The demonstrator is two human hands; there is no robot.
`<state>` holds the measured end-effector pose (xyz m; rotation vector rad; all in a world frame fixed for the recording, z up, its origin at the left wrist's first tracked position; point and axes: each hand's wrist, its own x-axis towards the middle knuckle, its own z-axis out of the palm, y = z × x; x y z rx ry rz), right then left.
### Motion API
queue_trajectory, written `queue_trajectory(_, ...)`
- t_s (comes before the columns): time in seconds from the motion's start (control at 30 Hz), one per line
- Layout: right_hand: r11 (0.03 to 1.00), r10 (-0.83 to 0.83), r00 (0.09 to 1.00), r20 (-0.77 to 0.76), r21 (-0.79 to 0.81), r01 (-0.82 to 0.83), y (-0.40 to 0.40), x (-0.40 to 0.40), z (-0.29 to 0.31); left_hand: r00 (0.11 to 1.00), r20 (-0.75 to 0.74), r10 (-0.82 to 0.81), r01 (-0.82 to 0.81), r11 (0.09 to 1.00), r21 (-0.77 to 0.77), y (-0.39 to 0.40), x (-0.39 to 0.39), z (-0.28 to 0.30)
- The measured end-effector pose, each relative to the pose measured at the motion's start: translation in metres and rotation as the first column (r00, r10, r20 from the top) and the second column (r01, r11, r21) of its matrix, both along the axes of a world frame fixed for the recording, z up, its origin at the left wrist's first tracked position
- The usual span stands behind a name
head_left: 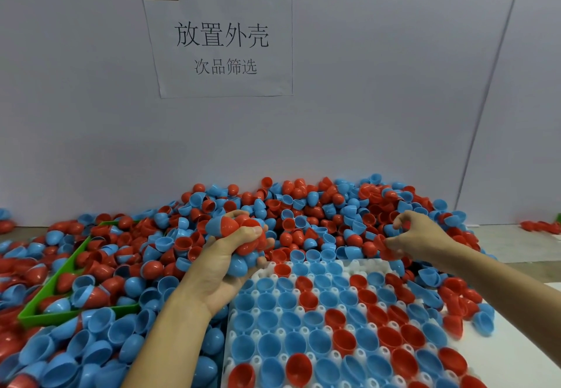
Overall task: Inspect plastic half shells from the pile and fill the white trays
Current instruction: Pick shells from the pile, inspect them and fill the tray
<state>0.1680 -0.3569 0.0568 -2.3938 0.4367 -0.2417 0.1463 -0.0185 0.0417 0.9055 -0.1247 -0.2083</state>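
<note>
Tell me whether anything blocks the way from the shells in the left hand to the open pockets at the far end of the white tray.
Nothing visible does. The left hand holds its bunch of shells right at the white tray far-left corner, and the bare pockets there lie open, next to it.

The left hand (230, 254) grips a bunch of red and blue half shells (243, 233) above the white tray (358, 269). The right hand (422, 236) pinches a red shell (384, 245) at the pile (318, 205). A green bin (48, 305) sits left.
</note>
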Motion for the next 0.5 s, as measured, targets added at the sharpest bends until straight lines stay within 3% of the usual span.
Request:
queue_trajectory(0.13,0.995,-0.068,0.997,0.027,0.076,0.066,-0.003,0.001,-0.004,1.0,0.0,0.0,0.0,1.0,-0.002,0.0,-0.001,0.0)
queue_trajectory(0.5,0.987,-0.157,0.985,-0.066,0.032,0.16,0.013,0.015,-0.018,1.0,0.004,0.0,0.0,1.0,-0.013,0.001,-0.001,0.002)
